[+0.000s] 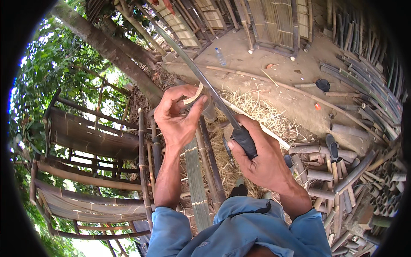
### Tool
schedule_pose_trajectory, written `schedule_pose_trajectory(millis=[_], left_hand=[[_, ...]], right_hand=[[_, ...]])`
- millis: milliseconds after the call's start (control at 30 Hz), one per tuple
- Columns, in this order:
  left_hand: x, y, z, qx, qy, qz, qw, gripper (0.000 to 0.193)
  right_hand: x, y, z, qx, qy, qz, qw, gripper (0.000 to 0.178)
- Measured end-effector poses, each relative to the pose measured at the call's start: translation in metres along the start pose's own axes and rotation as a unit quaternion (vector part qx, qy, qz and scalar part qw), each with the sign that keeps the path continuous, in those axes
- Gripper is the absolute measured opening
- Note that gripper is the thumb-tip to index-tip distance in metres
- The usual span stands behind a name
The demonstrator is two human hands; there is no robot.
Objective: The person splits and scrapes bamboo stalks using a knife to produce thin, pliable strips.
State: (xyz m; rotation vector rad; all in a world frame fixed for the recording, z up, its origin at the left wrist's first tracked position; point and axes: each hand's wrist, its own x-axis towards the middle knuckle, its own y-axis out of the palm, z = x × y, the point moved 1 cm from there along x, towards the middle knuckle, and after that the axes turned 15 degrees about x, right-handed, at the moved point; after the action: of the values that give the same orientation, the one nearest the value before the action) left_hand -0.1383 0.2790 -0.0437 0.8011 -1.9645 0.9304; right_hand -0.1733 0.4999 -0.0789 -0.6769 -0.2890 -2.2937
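Right grip point(266, 160) clasps a black-handled metal knife point(222, 106) pointing toward eleven o'clock; left grip point(176, 122) pinches a pale curved strip point(197, 95).

Clear plastic bottle point(220, 57) on brown dirt floor point(308, 73), upper centre. Dark-brown bamboo bench point(94, 135) stands left, near green leafy foliage point(51, 64). Dark grey sandal point(331, 144) sits by pale cut bamboo tubes point(320, 175).

On the dirt ground point(257, 70) we see a bottle point(220, 56), a long pole point(299, 88), loose pale shavings point(259, 108), an orange scrap point(317, 106) and, at right, cut bamboo point(320, 175)
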Motion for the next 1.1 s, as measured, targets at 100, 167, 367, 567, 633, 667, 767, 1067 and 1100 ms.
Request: schedule_pose_trajectory(millis=[100,167,367,567,633,667,767,1067,1100], left_hand=[[-0.003,-0.008,-0.002,0.004,-0.019,0.026,0.999,0.034],[-0.006,-0.013,-0.003,0.008,-0.031,0.020,0.999,0.034],[-0.011,-0.017,-0.006,0.006,-0.048,0.016,0.999,0.034],[-0.014,-0.013,-0.005,0.011,-0.042,0.018,0.999,0.034],[-0.013,-0.013,-0.005,0.006,-0.038,0.020,0.999,0.034],[-0.013,-0.013,-0.005,-0.003,-0.047,0.022,0.999,0.034],[-0.013,-0.010,-0.004,-0.013,-0.056,0.025,0.998,0.034],[-0.001,-0.010,-0.015,0.041,-0.047,0.069,0.996,0.040],[0.007,-0.019,-0.022,0.086,-0.036,0.102,0.990,0.043]], right_hand=[[0.003,0.006,0.001,-0.007,-0.003,0.027,1.000,0.053],[0.004,0.009,0.001,-0.022,-0.005,0.042,0.999,0.052],[0.008,0.013,0.004,-0.033,-0.007,0.061,0.998,0.051],[0.006,0.012,0.002,-0.047,-0.023,0.064,0.997,0.051],[0.006,0.011,0.003,-0.050,-0.018,0.067,0.996,0.051],[0.006,0.010,0.004,-0.052,-0.012,0.069,0.996,0.051],[0.005,0.009,0.002,-0.052,-0.008,0.070,0.996,0.052],[0.011,0.000,0.005,-0.115,0.031,0.066,0.991,0.035],[0.012,-0.002,0.005,-0.117,0.030,0.065,0.991,0.035]])
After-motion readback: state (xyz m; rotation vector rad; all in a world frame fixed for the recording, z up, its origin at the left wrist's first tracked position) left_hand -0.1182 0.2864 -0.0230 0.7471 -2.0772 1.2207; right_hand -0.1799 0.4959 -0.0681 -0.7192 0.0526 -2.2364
